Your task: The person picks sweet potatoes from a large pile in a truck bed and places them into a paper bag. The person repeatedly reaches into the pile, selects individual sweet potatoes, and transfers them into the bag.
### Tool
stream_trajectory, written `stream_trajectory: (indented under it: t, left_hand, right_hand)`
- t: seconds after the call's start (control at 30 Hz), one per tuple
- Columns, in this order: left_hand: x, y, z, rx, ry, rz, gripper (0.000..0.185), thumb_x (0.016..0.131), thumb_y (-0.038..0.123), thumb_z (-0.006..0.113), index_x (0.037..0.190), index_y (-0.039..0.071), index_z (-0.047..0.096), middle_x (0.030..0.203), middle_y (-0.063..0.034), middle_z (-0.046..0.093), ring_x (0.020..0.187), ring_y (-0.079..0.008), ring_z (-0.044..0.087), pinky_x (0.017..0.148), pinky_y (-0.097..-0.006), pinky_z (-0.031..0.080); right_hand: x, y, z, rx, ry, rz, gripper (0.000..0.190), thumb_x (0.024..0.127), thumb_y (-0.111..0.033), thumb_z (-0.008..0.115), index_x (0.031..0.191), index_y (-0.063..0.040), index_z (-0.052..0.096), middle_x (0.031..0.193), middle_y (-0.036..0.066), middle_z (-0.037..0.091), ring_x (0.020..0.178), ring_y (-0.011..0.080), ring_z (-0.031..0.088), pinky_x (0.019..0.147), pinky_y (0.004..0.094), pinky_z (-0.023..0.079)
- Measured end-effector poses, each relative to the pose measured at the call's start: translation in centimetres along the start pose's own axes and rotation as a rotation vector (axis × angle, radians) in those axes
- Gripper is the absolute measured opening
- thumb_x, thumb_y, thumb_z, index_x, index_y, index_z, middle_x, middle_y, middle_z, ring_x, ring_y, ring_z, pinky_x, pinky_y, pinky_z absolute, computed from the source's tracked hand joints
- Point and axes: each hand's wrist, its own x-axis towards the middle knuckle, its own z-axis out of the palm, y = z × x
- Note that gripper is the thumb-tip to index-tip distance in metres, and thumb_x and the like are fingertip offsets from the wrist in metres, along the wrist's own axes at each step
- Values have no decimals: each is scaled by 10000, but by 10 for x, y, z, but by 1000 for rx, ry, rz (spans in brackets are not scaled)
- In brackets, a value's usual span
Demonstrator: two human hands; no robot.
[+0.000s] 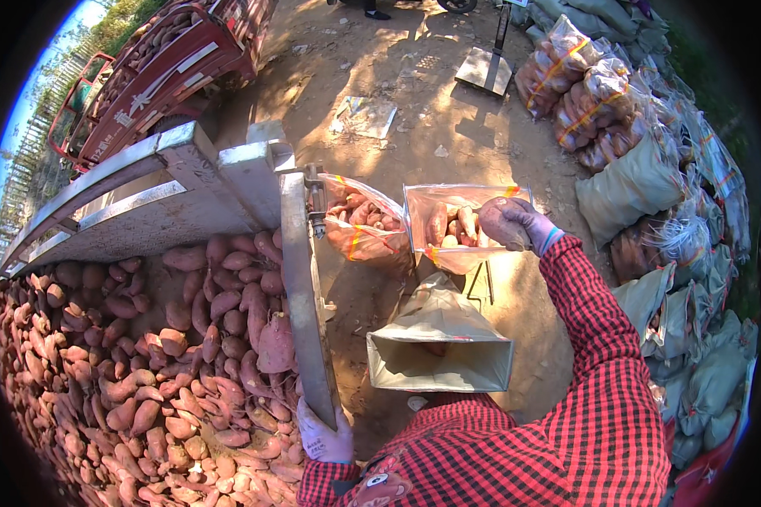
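Note:
My gloved right hand (531,228) grips a large sweet potato (502,222) above the right edge of an open clear plastic bag (428,198). That bag stands held open on a frame, with several sweet potatoes (463,222) inside. To its left is another clear bag (361,237), well filled with sweet potatoes. Nearer my body an open pale woven sack (441,301) has its mouth toward me; its inside is mostly in shadow. My gloved left hand (325,437) is closed around the near end of the metal side rail (304,279) of a truck bed.
Loose sweet potatoes (152,380) cover the truck bed on the left. A red cargo vehicle (158,76) carries more behind it. Filled bags and sacks (631,184) line the right side. A platform scale (484,70) and flattened plastic (363,117) are on the dirt ground.

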Motion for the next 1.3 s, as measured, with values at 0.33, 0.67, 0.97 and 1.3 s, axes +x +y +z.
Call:
stream_trajectory:
  t: [0.33,0.67,0.97,1.3]
  left_hand:
    - [-9,0,-5,44,-13,6,762,830,281,720,1388,-99,367,1265,-316,531,1109,-478,573,942,-510,485]
    - [-5,4,-12,-27,-101,-60,802,844,377,726,1409,-71,377,1316,-301,523,1158,-468,553,982,-511,466]
    - [-37,-43,-68,-613,-228,-245,615,908,402,673,1351,12,502,1303,-274,561,1227,-432,534,1059,-467,422]
    - [-210,-97,-33,-458,-32,-952,417,960,349,577,1210,16,603,1233,-240,615,1141,-404,590,976,-457,474]
  right_hand:
    - [248,123,35,-241,1032,67,945,699,-40,778,1504,-215,316,1377,215,530,1137,333,631,925,427,548]
    - [123,58,128,-188,438,-755,405,922,-63,657,1290,0,499,1183,89,561,1101,191,547,1003,326,428]
    - [-36,-33,448,-525,-946,-661,354,965,-91,598,1298,7,525,1125,46,611,1022,111,569,929,280,473]
    - [165,110,696,-1080,-738,-680,430,874,-100,664,1285,-11,572,1057,125,680,961,209,643,863,364,506]
